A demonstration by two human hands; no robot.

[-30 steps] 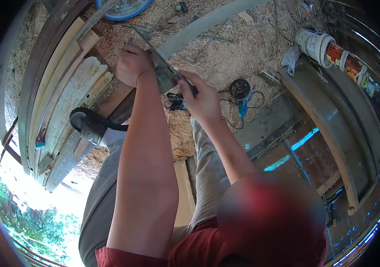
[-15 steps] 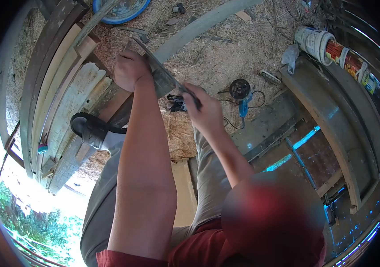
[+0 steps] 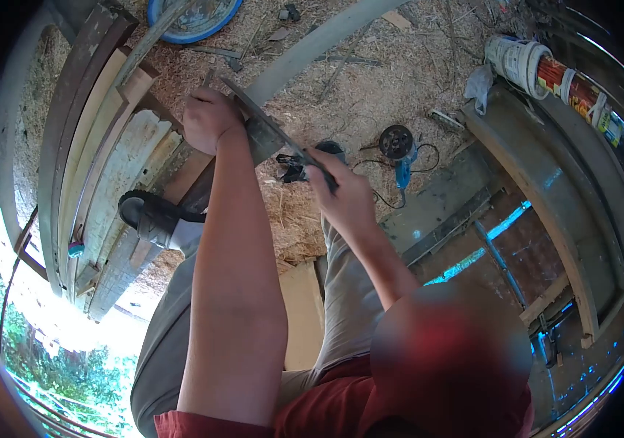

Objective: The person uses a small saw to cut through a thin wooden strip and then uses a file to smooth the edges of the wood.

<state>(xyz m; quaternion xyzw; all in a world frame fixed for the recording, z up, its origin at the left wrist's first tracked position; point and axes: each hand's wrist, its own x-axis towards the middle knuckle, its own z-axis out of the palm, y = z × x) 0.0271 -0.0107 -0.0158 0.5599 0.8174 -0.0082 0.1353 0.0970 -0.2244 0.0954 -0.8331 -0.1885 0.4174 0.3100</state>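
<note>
Head view: left hand point(image 3: 210, 120) is closed round the far end of the blade point(image 3: 270, 135) at 11 o'clock. Right hand point(image 3: 345, 197) is fisted on its near end. The blade spans between them, beside the planks point(image 3: 118, 168).

Risks:
- A slip could drive the edge into the left fingers.
- The foot point(image 3: 148, 213) could shift the stacked planks.
- The grinder point(image 3: 397, 142) cord at 1 o'clock could trip someone.

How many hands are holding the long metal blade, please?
2. The left hand grips the metal blade at its far end, by the curved planks; the right hand holds its nearer end, over the sawdust-covered ground. No other hand is visible.
</note>
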